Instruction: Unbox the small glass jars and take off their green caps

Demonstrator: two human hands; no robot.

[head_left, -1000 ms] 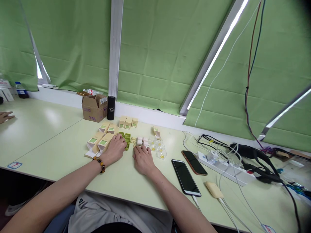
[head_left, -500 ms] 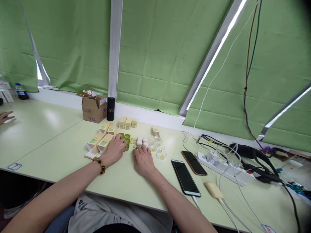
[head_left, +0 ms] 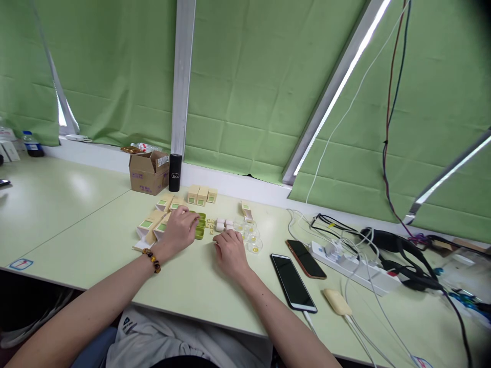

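Note:
My left hand (head_left: 178, 230) hovers over a cluster of small green pieces (head_left: 199, 233), its fingers curled down so that what they grip is hidden. Beige boxes with green labels (head_left: 148, 224) lie just left of it. Resting on the pale green table (head_left: 76, 225), my right hand (head_left: 230, 251) has its fingers bent, fingertips beside several small white cubes (head_left: 224, 224) and clear little cups with yellow inside (head_left: 253, 244). Three more beige boxes (head_left: 202, 194) stand upright behind.
A cardboard box (head_left: 149, 171) and a black cylinder (head_left: 175, 172) stand at the back by the window. To the right lie two phones (head_left: 293, 281) (head_left: 306, 258), a beige pad (head_left: 337, 301), a white power strip (head_left: 353, 268), tangled cables and black gear (head_left: 402, 253).
My left hand has risen and shifted slightly back over the green pieces. My right hand has slid a little to the right. Another person's hand at the far left edge has gone from view.

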